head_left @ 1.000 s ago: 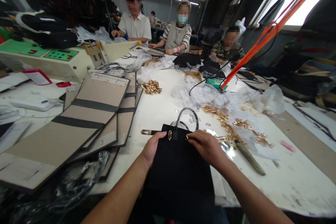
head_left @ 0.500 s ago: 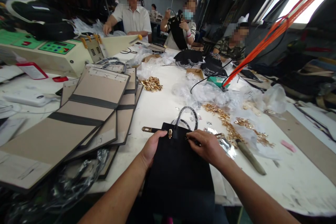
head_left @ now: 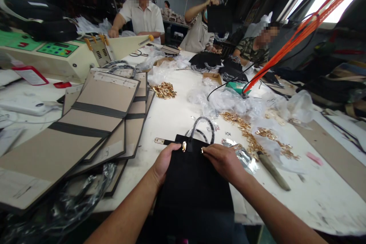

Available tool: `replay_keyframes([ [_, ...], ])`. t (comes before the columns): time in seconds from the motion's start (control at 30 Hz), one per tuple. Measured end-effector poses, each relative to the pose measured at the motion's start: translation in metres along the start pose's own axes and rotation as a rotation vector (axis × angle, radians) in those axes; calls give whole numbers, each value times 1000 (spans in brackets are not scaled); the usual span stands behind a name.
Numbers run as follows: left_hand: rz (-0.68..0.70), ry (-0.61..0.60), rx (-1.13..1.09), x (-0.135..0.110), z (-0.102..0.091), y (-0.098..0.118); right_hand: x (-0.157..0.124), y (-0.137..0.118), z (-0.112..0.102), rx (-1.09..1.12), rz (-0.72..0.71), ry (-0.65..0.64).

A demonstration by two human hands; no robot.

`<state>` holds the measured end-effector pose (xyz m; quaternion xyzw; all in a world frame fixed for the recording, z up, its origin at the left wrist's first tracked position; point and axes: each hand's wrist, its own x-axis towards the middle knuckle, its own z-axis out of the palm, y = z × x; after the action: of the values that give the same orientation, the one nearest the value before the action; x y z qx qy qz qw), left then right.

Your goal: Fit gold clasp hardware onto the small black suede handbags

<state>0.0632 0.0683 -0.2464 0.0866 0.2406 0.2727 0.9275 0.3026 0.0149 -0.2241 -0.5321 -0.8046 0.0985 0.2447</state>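
Observation:
A black handbag (head_left: 194,183) lies flat on the white table (head_left: 171,118) in front of me, its plastic-wrapped handle (head_left: 203,126) pointing away. My left hand (head_left: 164,162) grips the bag's upper left edge beside a small gold clasp (head_left: 184,146). My right hand (head_left: 224,160) presses on the upper right edge, fingers closed near a second gold fitting (head_left: 202,151). A strap end with a gold tip (head_left: 159,141) sticks out to the left.
Stacked tan boards with black bands (head_left: 97,118) lie to the left. Gold hardware is piled (head_left: 164,90) and scattered (head_left: 254,139) among clear plastic bags. A tool with a drab handle (head_left: 273,171) lies right. Three people sit at the far end; one lifts a black bag (head_left: 219,19).
My hands have barely shifted on the bag's top edge. The person at the far end has raised a black bag from chest height to above head level.

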Motion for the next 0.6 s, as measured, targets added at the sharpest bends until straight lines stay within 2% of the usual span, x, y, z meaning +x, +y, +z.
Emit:
replay_keyframes([
  [0.4,19,33,44,-5,4,-3,3,-27,10,-303,100,140],
  [0.6,1,4,42,-2,-3,-5,3,-36,0,-397,15,-31],
])
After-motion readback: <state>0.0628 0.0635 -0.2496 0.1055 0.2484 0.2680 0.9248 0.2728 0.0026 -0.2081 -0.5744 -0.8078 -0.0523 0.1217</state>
